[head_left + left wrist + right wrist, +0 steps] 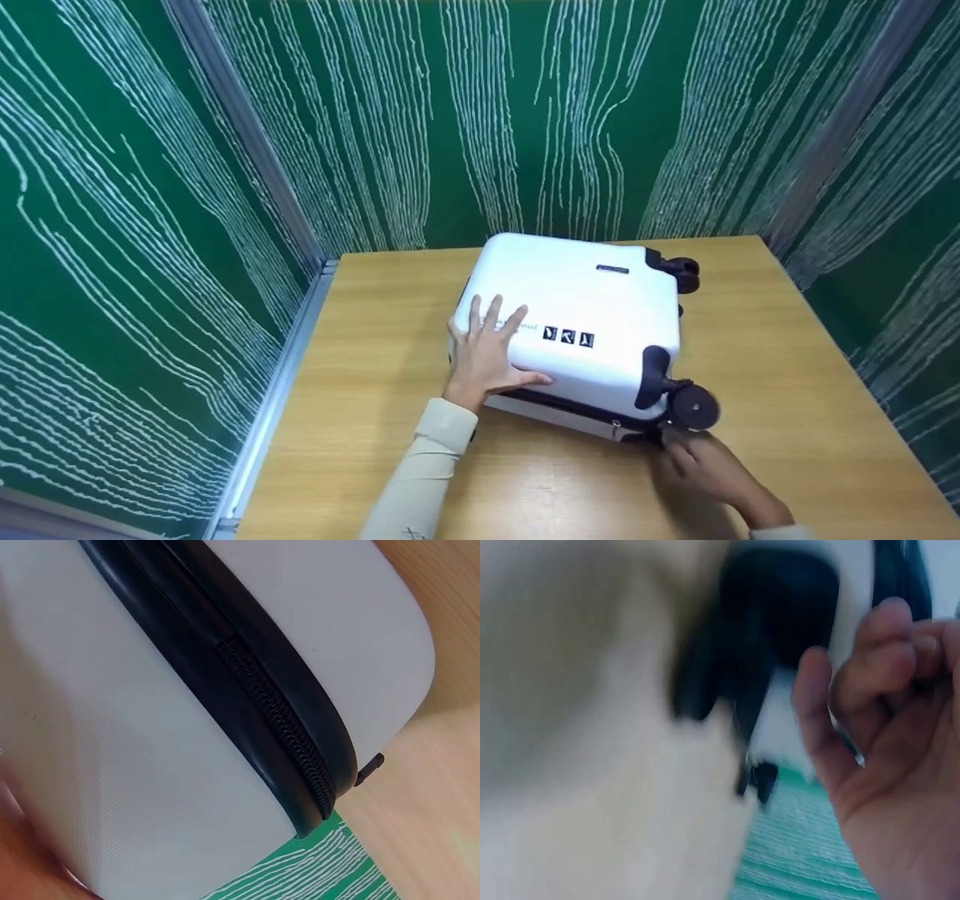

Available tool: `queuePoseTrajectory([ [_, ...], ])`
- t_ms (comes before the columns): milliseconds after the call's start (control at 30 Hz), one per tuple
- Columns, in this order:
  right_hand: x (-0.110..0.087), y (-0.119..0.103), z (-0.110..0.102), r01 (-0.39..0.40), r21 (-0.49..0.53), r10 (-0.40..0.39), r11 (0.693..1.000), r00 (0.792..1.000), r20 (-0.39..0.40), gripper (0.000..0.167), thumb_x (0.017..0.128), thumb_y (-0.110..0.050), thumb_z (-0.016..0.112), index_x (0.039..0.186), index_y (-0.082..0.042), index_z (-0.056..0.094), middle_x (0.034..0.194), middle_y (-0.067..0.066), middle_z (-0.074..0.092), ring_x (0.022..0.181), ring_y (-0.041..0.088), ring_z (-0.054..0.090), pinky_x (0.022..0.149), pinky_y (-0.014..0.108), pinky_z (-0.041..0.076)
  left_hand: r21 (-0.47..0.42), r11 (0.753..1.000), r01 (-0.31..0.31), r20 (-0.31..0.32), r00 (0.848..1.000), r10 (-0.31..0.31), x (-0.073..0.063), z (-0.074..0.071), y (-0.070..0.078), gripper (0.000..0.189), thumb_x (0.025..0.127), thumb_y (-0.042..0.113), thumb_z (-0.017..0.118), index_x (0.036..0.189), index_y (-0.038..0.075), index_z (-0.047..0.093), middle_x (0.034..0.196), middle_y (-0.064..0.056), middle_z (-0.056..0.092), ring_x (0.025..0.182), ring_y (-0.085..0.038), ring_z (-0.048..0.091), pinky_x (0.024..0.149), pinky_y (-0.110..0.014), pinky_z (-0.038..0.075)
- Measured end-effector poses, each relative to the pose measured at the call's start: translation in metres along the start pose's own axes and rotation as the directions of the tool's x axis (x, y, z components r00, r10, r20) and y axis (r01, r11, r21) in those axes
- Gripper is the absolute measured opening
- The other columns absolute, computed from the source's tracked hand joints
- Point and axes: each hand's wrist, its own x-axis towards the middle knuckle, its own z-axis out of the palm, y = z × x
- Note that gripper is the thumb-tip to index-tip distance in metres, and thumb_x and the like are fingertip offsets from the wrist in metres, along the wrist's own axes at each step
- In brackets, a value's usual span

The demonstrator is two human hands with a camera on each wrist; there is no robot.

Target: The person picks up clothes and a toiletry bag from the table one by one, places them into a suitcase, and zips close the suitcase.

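A small white hard-shell suitcase (570, 300) lies flat on the wooden table, with black wheels (694, 407) along its right end. My left hand (487, 356) rests spread on the shell's near left part, thumb out along the edge. My right hand (709, 465) is at the near right corner, just below the wheel, fingers curled at the zip seam. A small glint shows between those curled fingers (877, 671) in the right wrist view, where a zipper pull is mostly hidden. The left wrist view shows black-trimmed zipper teeth (281, 716) along the case's side.
The wooden table (360, 337) extends around the case. Green walls with white wavy lines (480, 112) stand behind it and on both sides, joined by grey corner posts (247, 127). A metal rail (277, 390) runs along the table's left edge.
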Motion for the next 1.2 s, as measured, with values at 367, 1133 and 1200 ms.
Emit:
queuePoseTrajectory([
  [367,0.006,-0.001,-0.007,-0.192,-0.111,0.195,0.975,0.981,0.012,0.029,0.103,-0.013,0.055,0.074,-0.019,0.054,0.068,-0.008,0.053,0.062,0.008,0.05,0.06,0.032,0.042,-0.023,0.999,0.043,-0.015,0.999,-0.044,-0.002,-0.001,0.019,0.122,0.055,0.101,0.057,0.158,0.038,0.037,0.168,-0.009,0.03,0.155,-0.047,0.021,0.106,-0.085,0.021],
  [1133,0.033,0.026,-0.014,-0.302,-0.017,0.3,0.953,0.951,-0.081,0.027,0.104,-0.012,0.05,0.077,-0.012,0.052,0.073,0.0,0.051,0.063,0.014,0.044,0.057,0.028,0.034,0.09,0.97,0.224,-0.012,0.975,-0.224,-0.01,0.007,0.06,0.125,0.058,0.105,0.046,0.161,0.035,0.03,0.17,-0.014,0.024,0.155,-0.049,0.019,0.106,-0.085,0.021],
  [1200,0.032,0.024,-0.012,-0.264,-0.048,0.258,0.963,0.961,-0.101,0.027,0.103,-0.011,0.052,0.076,-0.014,0.051,0.072,-0.002,0.048,0.063,0.012,0.042,0.057,0.028,0.034,0.091,0.969,0.228,-0.013,0.974,-0.227,-0.01,0.008,0.06,0.125,0.058,0.105,0.046,0.161,0.035,0.031,0.17,-0.014,0.024,0.155,-0.049,0.019,0.106,-0.085,0.022],
])
